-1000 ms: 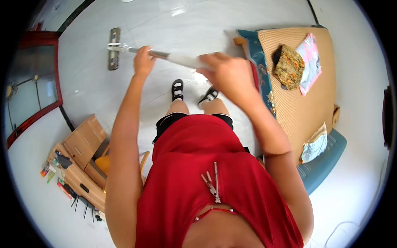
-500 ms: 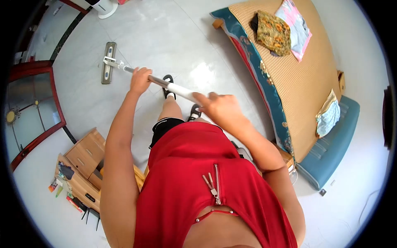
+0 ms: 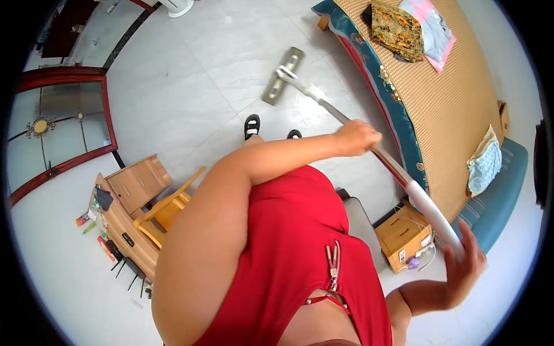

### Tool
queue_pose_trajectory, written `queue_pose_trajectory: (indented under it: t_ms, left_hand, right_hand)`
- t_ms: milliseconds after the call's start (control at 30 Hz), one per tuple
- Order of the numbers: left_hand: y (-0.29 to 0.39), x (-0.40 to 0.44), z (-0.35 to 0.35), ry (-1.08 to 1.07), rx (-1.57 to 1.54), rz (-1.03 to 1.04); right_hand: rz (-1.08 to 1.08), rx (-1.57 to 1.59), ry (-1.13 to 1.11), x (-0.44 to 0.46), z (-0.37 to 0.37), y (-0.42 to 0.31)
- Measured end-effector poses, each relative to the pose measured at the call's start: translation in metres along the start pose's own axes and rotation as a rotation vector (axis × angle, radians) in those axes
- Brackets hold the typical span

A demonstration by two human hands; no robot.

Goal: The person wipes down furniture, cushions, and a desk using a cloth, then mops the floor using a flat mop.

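Note:
A flat mop [image 3: 336,109] with a long metal pole slants across the view from upper middle to lower right. Its rectangular head [image 3: 284,76] lies on the grey tiled floor. Closed round the middle of the pole is my left hand [image 3: 356,138], the arm reaching across my body. My right hand [image 3: 464,262] holds the end of the white handle sleeve [image 3: 433,214] between thumb and fingers, some fingers partly stretched out along it.
To the right stands a bed [image 3: 433,109] with folded cloths [image 3: 398,32] on its mat. A small wooden cabinet [image 3: 404,233] with cables is near its foot. At left are a yellow chair [image 3: 167,219], a wooden desk [image 3: 124,230] and a red-framed glass door [image 3: 109,115].
The mop head has swept rightward across the floor, from the left side towards the bed. Both hands have moved right with the pole, my right hand also lower and further out.

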State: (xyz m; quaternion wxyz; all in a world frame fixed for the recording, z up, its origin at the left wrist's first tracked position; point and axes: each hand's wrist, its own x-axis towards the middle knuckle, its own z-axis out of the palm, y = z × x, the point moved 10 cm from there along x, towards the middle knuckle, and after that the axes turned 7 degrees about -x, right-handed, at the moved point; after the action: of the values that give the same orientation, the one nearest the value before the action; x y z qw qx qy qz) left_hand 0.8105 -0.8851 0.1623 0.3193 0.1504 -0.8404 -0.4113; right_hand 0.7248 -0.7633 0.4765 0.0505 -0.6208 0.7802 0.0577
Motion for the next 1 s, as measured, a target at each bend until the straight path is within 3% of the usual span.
queue_pose_trajectory:
  t_ms: [200, 367, 633, 833, 1000]
  left_hand:
    - [0.019, 0.013, 0.075, -0.118, -0.146, -0.014]
    - [0.008, -0.010, 0.049, -0.100, -0.139, -0.071]
    - [-0.036, -0.121, -0.091, -0.001, -0.007, -0.277]
    - [-0.093, -0.256, -0.217, 0.134, 0.197, -0.474]
    - [-0.133, -0.348, -0.303, 0.274, 0.317, -0.599]
  right_hand:
    - [0.109, -0.097, -0.061, -0.027, -0.002, 0.030]
    - [-0.059, -0.070, -0.057, -0.018, 0.001, 0.007]
    - [-0.353, -0.116, -0.023, 0.013, 0.013, -0.153]
    - [-0.445, 0.142, -0.036, 0.051, 0.063, -0.304]
    - [-0.515, 0.059, -0.137, 0.068, 0.124, -0.397]
